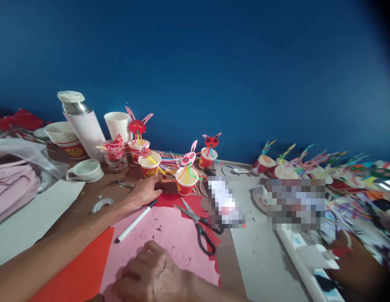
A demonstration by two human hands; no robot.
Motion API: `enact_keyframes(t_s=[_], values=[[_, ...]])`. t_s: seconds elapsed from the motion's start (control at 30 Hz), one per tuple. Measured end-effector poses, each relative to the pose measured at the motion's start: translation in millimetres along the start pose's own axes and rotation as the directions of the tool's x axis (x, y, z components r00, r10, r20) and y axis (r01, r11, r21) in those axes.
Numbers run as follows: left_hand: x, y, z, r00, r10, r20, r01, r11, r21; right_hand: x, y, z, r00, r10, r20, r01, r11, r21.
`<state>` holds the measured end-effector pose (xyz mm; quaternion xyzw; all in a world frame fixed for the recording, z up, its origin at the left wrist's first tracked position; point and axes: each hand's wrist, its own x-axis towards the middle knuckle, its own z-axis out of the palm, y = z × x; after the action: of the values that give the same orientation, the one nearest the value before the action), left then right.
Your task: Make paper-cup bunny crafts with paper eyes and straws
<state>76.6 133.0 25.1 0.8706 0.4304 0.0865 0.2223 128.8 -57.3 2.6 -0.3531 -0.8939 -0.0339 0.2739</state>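
My left hand (146,191) reaches to the table beside a red and white paper cup (186,188) that bears a pink rabbit-like paper head (188,158). Its fingers bend downward and together, next to an orange strip (168,181); the fingertips are partly hidden. Closer to me, my right hand (151,272) lies with curled fingers on a pink paper sheet (170,228); anything inside is hidden. A white marker (135,222) lies between the hands. Open scissors (198,226) with black handles rest on the right side of the sheet.
Behind stand a white flask (84,128), stacked cups (117,123), a mug (88,171) and more figure cups (209,158). Orange paper (78,268) lies at left. A blurred phone-like object (224,201) lies at right, beyond it a white power strip (298,256) and another person's hand (355,260).
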Motion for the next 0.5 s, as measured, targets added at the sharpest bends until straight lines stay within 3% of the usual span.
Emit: enact_keyframes(t_s=[0.23, 0.5], values=[[2.7, 0.4, -4.0, 0.998, 0.034, 0.054, -0.034, 0.999, 0.004, -0.1, 5.9, 9.6, 0.999, 0.021, 0.035, -0.020, 0.999, -0.036], [-1.7, 5.5, -6.0, 0.998, 0.005, 0.061, -0.005, 1.000, -0.012, 0.3, 3.2, -9.1, 0.997, 0.041, 0.066, -0.039, 0.999, -0.037]])
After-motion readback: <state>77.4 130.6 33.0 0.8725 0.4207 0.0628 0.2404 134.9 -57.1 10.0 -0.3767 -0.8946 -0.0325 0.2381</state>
